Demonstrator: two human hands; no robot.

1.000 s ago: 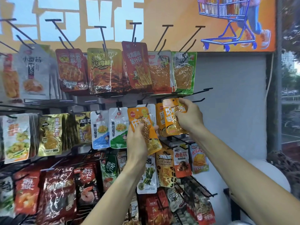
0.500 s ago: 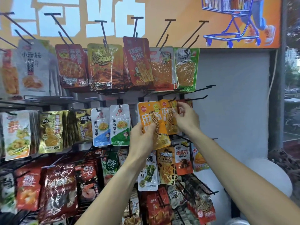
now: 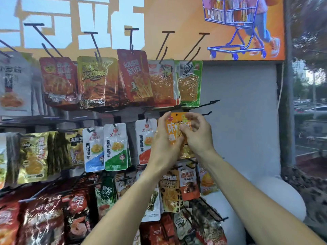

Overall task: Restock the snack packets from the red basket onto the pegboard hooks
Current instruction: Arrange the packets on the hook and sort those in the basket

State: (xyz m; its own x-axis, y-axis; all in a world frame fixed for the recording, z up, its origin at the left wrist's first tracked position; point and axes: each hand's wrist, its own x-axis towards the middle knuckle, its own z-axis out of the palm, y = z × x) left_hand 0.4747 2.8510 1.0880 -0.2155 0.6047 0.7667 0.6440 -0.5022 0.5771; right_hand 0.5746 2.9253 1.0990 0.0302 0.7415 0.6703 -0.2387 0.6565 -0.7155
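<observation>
Orange snack packets (image 3: 175, 128) sit between our two hands at the right end of the middle row of the display, just below the green-edged packet (image 3: 190, 82) of the top row and right of a white packet with a red lower corner (image 3: 146, 140). Our left hand (image 3: 163, 144) wraps its fingers round the left side of the orange packets, thumb pressed on the front near the bottom. Our right hand (image 3: 196, 135) comes in from the right, its fingertips pinching the front of the same packets near the middle while the upper fingers curl loosely above the top edge. We cannot tell whether the packets' hole is over a hook; our hands cover that spot. Two bare black hooks (image 3: 207, 103) jut out to the right just above our right hand.

Around us the pegboard (image 3: 238, 112) carries three rows: red, yellow-green and orange packets on top, gold (image 3: 32, 156) and white ones with blue (image 3: 93, 149) and green (image 3: 115, 147) corners in the middle, dark red and brown ones lower down. Above hangs an orange banner (image 3: 177, 18) with a blue shopping cart (image 3: 233, 29) drawn on it. The red basket does not show in our view.
</observation>
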